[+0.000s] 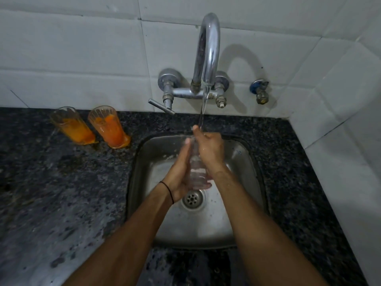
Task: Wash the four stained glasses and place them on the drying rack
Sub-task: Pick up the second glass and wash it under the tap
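A clear glass (196, 170) is held upright over the steel sink (245, 162), under a thin stream of water from the chrome tap (207, 54). My left hand (180, 172) holds its lower left side, fingers wrapped under the base. My right hand (208, 147) grips the upper part near the rim, where the water lands. Two orange-stained glasses, one (72, 125) further left and one (109, 125) nearer the sink, stand on the dark granite counter (61, 193) by the wall.
The sink drain (192, 199) lies below the held glass. The tap lever (160, 107) sticks out to the left. A small blue valve (259, 90) is on the tiled wall at right. The counter is wet. No drying rack is in view.
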